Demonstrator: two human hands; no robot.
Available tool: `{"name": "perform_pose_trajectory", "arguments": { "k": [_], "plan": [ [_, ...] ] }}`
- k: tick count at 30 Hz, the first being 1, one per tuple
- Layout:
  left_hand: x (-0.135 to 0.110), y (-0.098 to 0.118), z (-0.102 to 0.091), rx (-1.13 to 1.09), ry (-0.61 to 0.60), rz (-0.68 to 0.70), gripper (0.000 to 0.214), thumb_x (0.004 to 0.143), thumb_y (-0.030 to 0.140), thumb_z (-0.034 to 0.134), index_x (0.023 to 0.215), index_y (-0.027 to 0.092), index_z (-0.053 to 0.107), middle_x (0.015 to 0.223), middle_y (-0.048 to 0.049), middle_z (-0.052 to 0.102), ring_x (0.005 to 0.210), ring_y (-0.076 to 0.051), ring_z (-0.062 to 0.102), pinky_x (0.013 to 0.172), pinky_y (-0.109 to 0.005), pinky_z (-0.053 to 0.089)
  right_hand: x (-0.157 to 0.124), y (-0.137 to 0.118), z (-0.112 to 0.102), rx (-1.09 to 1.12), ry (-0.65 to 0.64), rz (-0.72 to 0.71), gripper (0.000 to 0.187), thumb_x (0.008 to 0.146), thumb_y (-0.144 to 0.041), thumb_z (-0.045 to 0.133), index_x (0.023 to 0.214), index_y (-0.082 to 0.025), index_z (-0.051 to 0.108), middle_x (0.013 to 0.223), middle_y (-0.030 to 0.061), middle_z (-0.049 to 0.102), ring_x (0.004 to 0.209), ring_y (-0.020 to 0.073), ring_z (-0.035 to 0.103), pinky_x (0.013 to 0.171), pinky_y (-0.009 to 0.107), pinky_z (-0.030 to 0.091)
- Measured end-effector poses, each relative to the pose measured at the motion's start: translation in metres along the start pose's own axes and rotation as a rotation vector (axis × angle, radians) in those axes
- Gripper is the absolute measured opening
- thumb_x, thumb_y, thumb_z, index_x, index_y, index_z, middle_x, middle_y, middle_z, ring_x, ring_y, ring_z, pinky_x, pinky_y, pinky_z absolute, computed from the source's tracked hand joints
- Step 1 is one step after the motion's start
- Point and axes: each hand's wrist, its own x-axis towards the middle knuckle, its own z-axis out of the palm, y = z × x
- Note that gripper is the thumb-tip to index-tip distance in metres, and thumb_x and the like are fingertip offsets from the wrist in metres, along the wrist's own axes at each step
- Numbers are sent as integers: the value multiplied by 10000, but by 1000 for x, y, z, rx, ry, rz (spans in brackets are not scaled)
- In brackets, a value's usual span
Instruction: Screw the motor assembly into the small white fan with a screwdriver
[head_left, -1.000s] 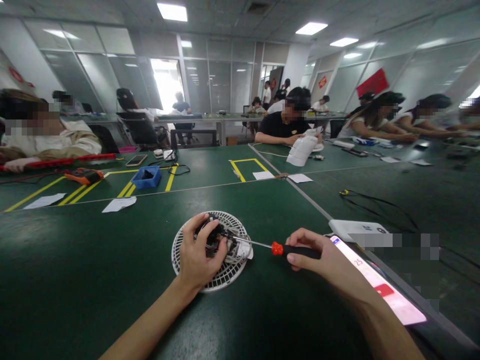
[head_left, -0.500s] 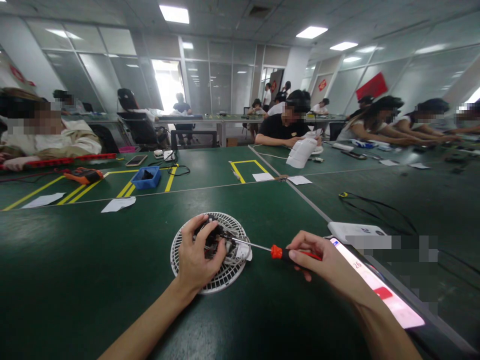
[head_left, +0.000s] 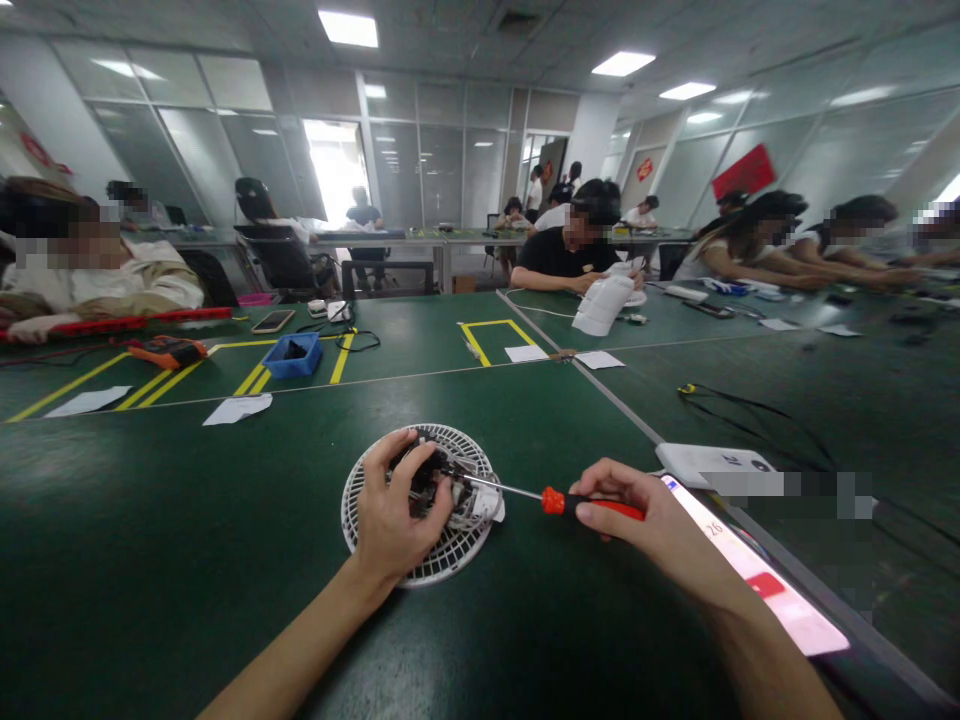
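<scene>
On the green table lies a round white fan grille (head_left: 442,575) with a dark motor assembly (head_left: 421,497) and loose wires in its middle. My left hand (head_left: 390,510) is curled over the motor assembly, thumb on one side and fingers on the other. In my right hand (head_left: 622,500) is a screwdriver (head_left: 553,501) with an orange and black handle, held nearly level. Its metal shaft points left into the wires and motor parts; the tip is hard to make out among them. A white tag (head_left: 491,503) sticks out at the grille's right side.
Right of my right hand lie a lit phone-like screen (head_left: 787,600) and a white device (head_left: 705,466). Farther off are a blue bin (head_left: 292,356), an orange multimeter (head_left: 168,351), papers (head_left: 237,408) and a black cable (head_left: 757,415). Several co-workers sit around the tables.
The fingers of my right hand have shifted on the screwdriver handle, the lower ones curling in closer. My left hand, the grille and the screwdriver shaft stay in place.
</scene>
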Motion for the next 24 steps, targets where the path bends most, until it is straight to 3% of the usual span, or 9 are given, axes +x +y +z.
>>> {"name": "perform_pose_trajectory", "arguments": {
  "k": [3, 12, 18, 22, 24],
  "plan": [
    [1, 0, 0, 2, 5, 7, 542, 807, 208, 728, 1305, 234, 514, 1353, -126, 468, 1242, -290, 591, 1034, -501, 573, 1, 1, 3, 53, -25, 58, 338, 799, -518, 778, 826, -211, 637, 732, -9, 642, 646, 161, 593, 599, 279, 475],
    [0, -1, 0, -3, -3, 19, 550, 808, 191, 728, 1313, 222, 513, 1352, -132, 457, 1244, -286, 590, 1051, -492, 563, 1, 0, 1, 127, 0, 101, 324, 773, -489, 801, 833, -216, 635, 731, -16, 641, 643, 154, 567, 570, 254, 423],
    [3, 0, 0, 37, -14, 38, 525, 820, 213, 716, 1305, 222, 515, 1343, -135, 469, 1224, -284, 599, 1043, -495, 562, 3, -7, 4, 322, 195, 74, 320, 694, -411, 829, 844, -217, 623, 718, -12, 607, 632, 159, 539, 547, 260, 403],
    [5, 1, 0, 37, -41, 25, 521, 831, 232, 710, 1312, 219, 509, 1367, -141, 457, 1222, -285, 600, 1052, -502, 552, 10, 1, 22, 403, 361, 57, 240, 689, -332, 726, 858, -229, 590, 745, -7, 612, 634, 176, 558, 589, 288, 430],
    [6, 2, -2, 38, -68, 13, 514, 842, 241, 703, 1317, 227, 507, 1399, -143, 440, 1225, -285, 597, 1050, -506, 551, 14, 10, 36, 325, 356, 28, 191, 747, -324, 656, 899, -242, 573, 768, -9, 632, 670, 192, 585, 633, 299, 450]
  ]
}}
